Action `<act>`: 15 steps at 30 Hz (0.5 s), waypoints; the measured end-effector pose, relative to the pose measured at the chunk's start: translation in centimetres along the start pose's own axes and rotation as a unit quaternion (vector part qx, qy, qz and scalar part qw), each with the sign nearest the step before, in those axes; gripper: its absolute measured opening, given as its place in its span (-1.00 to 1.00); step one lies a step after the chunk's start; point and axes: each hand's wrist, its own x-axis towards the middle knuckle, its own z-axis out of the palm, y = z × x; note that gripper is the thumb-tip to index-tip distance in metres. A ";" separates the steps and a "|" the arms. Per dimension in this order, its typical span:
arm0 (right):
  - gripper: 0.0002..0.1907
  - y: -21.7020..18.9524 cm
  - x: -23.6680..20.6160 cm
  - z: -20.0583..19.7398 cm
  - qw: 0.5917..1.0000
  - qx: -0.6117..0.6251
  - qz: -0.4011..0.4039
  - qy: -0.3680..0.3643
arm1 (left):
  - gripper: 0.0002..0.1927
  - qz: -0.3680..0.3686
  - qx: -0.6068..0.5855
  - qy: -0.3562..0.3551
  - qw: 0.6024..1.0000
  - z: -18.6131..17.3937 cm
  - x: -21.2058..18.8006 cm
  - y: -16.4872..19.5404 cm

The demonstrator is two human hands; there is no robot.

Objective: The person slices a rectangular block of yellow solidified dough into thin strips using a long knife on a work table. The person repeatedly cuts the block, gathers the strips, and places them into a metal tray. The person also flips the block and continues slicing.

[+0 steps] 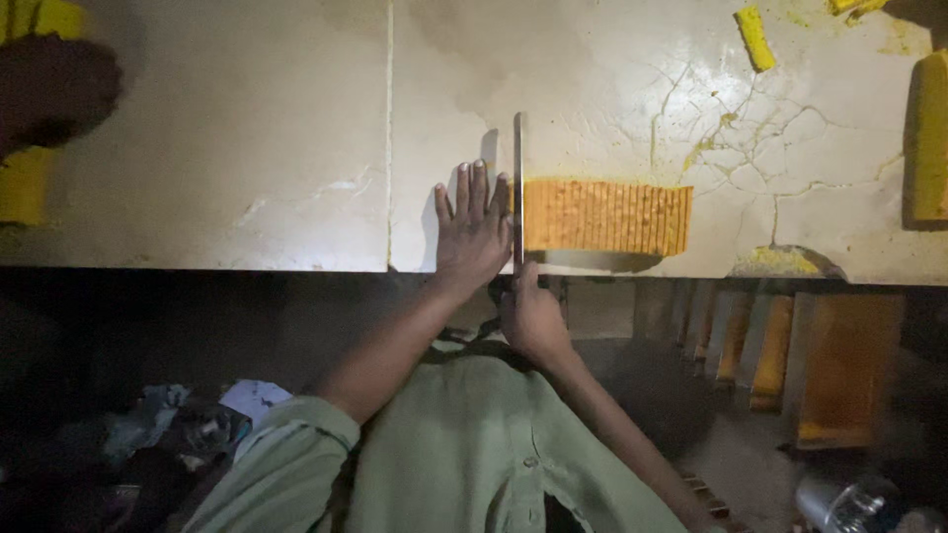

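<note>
On the slab, knife (517, 183) lies lengthwise away, right fingers (523, 286) clenched on handle, left fingers (472, 197) flat, released.

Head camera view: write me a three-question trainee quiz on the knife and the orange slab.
1. True or false: the left hand lies flat on the stone counter.
2. The right hand holds: A) a cloth, B) the long knife, C) nothing.
3. At which end of the scored orange slab does the blade stand?

Key: 1 true. 2 B. 3 The left end in the picture, beside the left hand.
</note>
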 end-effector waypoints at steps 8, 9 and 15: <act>-0.55 -0.7 1.0 1.1 0.996 -0.043 0.080 -0.009 | -0.31 0.006 -0.007 -0.019 1.000 0.1 0.3 -0.4; -0.54 -0.7 0.3 0.8 0.994 -0.042 0.093 -0.038 | -0.30 0.003 -0.010 -0.030 0.999 0.3 0.2 -0.4; -0.35 -1.0 -6.5 -1.5 0.987 -0.028 0.064 -0.142 | -0.29 0.001 -0.011 -0.072 0.997 1.0 0.0 -0.5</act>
